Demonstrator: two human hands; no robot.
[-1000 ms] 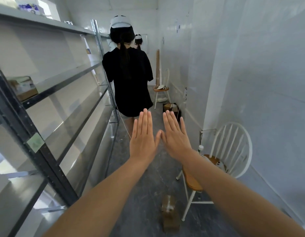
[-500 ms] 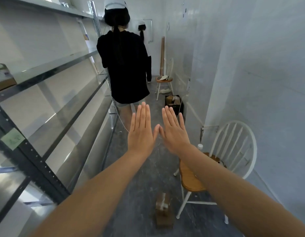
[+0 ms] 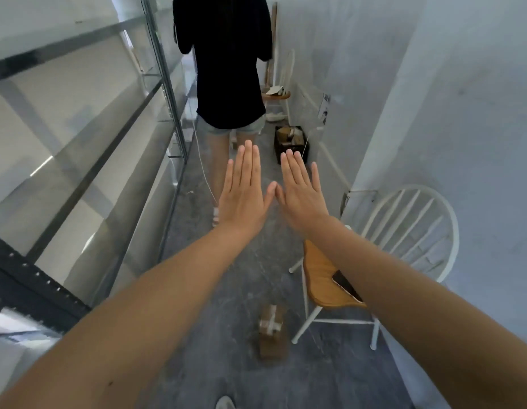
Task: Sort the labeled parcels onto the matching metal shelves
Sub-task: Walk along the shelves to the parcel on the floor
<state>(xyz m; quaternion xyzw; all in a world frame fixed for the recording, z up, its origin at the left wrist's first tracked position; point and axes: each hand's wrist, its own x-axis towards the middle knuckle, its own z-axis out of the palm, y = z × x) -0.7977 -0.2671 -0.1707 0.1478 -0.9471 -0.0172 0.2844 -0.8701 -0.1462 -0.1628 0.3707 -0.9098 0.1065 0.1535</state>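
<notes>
In the head view, both arms are reaching straight out toward twelve o'clock, and the left hand (image 3: 244, 188) and the right hand (image 3: 300, 190) are lying flat with backs up, fingers straight and held close together, gripping nothing; the two thumb tips are meeting between them. A taped brown parcel (image 3: 272, 335) is sitting on the dark grey floor (image 3: 197, 335) at about six o'clock, below the forearms and just beside the front leg of a white spindle-back chair (image 3: 409, 231) standing at four o'clock. A phone (image 3: 346, 286) is lying on that chair's wooden seat, partly hidden by the right forearm. The metal shelves (image 3: 88, 160) are running along the left side from eight o'clock up to eleven o'clock, their shiny levels showing no parcels in the visible part. Another person in a black top (image 3: 227, 63) is standing at twelve o'clock, back turned. At one o'clock a dark crate (image 3: 290, 143) holding brown parcels is resting on the floor against the white wall, and a second chair (image 3: 278, 93) is standing farther along.
</notes>
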